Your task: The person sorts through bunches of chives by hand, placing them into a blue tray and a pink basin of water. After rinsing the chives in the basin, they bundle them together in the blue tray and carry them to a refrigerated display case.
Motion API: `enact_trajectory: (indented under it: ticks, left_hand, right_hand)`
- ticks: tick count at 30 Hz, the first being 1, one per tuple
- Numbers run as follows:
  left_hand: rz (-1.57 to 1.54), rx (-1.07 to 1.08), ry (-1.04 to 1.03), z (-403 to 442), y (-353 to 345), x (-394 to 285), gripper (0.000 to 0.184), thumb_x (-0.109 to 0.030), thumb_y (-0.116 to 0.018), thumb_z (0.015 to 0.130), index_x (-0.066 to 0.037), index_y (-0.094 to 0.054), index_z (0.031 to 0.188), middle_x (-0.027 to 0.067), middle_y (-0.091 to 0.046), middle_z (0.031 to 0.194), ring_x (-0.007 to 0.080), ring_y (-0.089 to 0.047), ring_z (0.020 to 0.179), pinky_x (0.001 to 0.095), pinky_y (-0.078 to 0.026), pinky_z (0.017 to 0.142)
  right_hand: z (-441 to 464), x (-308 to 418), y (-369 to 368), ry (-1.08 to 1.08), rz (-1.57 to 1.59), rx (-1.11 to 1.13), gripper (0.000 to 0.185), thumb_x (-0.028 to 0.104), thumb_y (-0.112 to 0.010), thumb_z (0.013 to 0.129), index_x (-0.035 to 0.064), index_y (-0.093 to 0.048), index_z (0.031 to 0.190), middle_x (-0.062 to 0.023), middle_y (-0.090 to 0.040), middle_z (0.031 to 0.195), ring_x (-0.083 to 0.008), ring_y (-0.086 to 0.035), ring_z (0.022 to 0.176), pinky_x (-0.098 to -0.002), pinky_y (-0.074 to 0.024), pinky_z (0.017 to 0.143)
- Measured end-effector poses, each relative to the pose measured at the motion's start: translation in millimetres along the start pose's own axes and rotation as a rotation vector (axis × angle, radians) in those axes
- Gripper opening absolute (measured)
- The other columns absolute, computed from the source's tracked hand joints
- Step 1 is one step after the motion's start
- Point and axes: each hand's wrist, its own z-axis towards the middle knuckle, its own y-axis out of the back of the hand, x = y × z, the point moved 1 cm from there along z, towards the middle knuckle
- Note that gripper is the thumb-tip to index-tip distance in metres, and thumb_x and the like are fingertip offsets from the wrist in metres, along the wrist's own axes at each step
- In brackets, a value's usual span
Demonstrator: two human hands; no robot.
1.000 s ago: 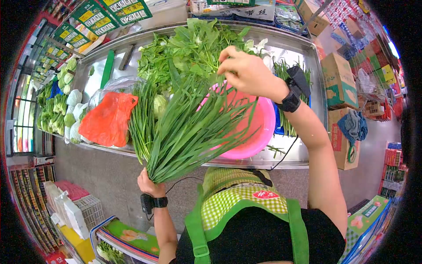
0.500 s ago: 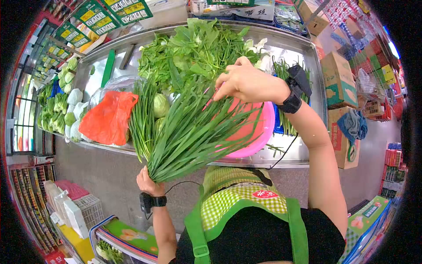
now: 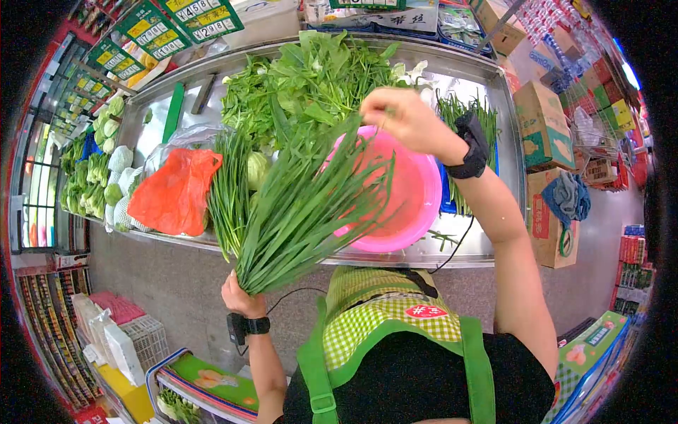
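My left hand (image 3: 244,295) is closed round the base of a bunch of long green leaves (image 3: 296,208), which fan out up and to the right. My right hand (image 3: 404,119) is near the upper leaf tips with its fingers pressed together; a leaf tip reaches them, but what they pinch is too small to tell. Below that hand is a pink basin (image 3: 413,201), partly covered by the leaves. Another bunch of green stalks (image 3: 227,198) lies left of the held one, by a round pale green vegetable (image 3: 257,170).
A metal counter (image 3: 462,249) carries leafy greens (image 3: 304,85), a red plastic bag (image 3: 175,192), a green strip (image 3: 173,113) and more stalks (image 3: 470,116) at the right. Cardboard boxes (image 3: 542,127) stand right of it. Price signs (image 3: 201,15) are at the upper left.
My right hand moved down to the leaves, then back up and right from them. The leaf tips have shifted, uncovering more of the basin. My left hand stays closed on the bunch.
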Motion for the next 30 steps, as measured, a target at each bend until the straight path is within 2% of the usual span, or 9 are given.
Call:
enact_trajectory:
  ticks: [6,7,12,13,15,22,26,28,30]
  left_hand:
    - [-0.004,-0.072,0.072,-17,-9,14,0.044,-0.017,-0.068,0.068,0.003,-0.050,0.103,0.0181,-0.058,0.088,0.0358,-0.055,0.075,0.0418,-0.043,0.063]
    - [-0.079,-0.168,0.093,-23,-15,18,0.044,-0.017,-0.069,0.067,0.003,-0.051,0.102,0.0175,-0.058,0.087,0.0355,-0.055,0.075,0.0416,-0.043,0.063]
    - [-0.317,-0.216,0.208,-20,-11,12,0.041,-0.015,-0.069,0.066,0.003,-0.053,0.099,0.0163,-0.058,0.082,0.0344,-0.055,0.074,0.0410,-0.043,0.063]
    - [-0.370,-0.159,0.282,-22,-13,18,0.041,-0.016,-0.069,0.066,0.003,-0.054,0.098,0.0163,-0.058,0.081,0.0342,-0.055,0.074,0.0411,-0.043,0.064]
    - [-0.432,0.014,0.447,-34,-23,34,0.040,-0.015,-0.069,0.065,0.002,-0.055,0.099,0.0164,-0.058,0.081,0.0340,-0.055,0.075,0.0403,-0.043,0.064]
    - [-0.421,-0.077,0.415,-20,-14,15,0.041,-0.014,-0.070,0.065,0.002,-0.055,0.099,0.0163,-0.058,0.084,0.0340,-0.055,0.077,0.0395,-0.044,0.068]
    - [-0.411,-0.039,0.414,-15,-4,9,0.036,-0.010,-0.069,0.067,0.003,-0.055,0.098,0.0149,-0.059,0.090,0.0313,-0.056,0.082,0.0370,-0.044,0.073]
    - [-0.267,-0.171,0.327,-19,2,0,0.034,-0.006,-0.067,0.068,0.002,-0.055,0.099,0.0146,-0.059,0.094,0.0301,-0.056,0.085,0.0359,-0.044,0.076]
    - [-0.285,-0.179,0.379,-20,4,-2,0.034,-0.005,-0.067,0.068,0.002,-0.055,0.099,0.0151,-0.058,0.095,0.0307,-0.056,0.086,0.0362,-0.044,0.076]
  right_hand:
    - [9,-10,38,-0.100,0.265,-0.649,0.016,0.011,-0.062,0.076,0.0005,-0.063,0.087,-0.0038,-0.064,0.079,-0.0083,-0.055,0.073,-0.0253,-0.0450,0.067]
    - [12,-19,44,-0.105,0.162,-0.707,0.023,0.011,-0.063,0.074,0.0017,-0.062,0.095,-0.0081,-0.064,0.084,-0.0138,-0.058,0.076,-0.0279,-0.0464,0.069]
    - [15,-163,22,-0.116,-0.737,-0.361,0.040,0.010,-0.059,0.073,0.0109,-0.053,0.113,-0.0150,-0.058,0.105,-0.0281,-0.057,0.088,-0.0342,-0.0467,0.075]
    - [11,-126,21,-0.296,-0.795,-0.202,0.035,0.009,-0.057,0.075,0.0135,-0.056,0.109,-0.0128,-0.059,0.102,-0.0291,-0.058,0.087,-0.0359,-0.0468,0.074]
    - [5,-127,14,-0.238,-0.693,-0.241,0.031,0.009,-0.057,0.075,0.0117,-0.057,0.106,-0.0129,-0.061,0.098,-0.0297,-0.058,0.084,-0.0355,-0.0472,0.072]
    - [-19,-141,9,-0.256,-0.180,-0.425,0.014,0.010,-0.053,0.076,0.0062,-0.063,0.085,-0.0112,-0.063,0.078,-0.0253,-0.061,0.073,-0.0315,-0.0467,0.065]
    - [-50,-157,12,-0.566,-0.135,-0.247,0.022,0.022,-0.059,0.074,0.0066,-0.064,0.089,-0.0091,-0.063,0.077,-0.0187,-0.061,0.073,-0.0324,-0.0471,0.067]
    - [-74,-153,-2,-0.510,-1.086,-0.119,0.028,0.031,-0.061,0.072,0.0083,-0.065,0.089,-0.0104,-0.063,0.079,-0.0212,-0.061,0.075,-0.0372,-0.0480,0.067]
    - [-88,-167,-11,-0.401,-1.364,-0.273,0.027,0.033,-0.058,0.073,0.0106,-0.066,0.087,-0.0130,-0.063,0.083,-0.0269,-0.061,0.078,-0.0421,-0.0485,0.066]
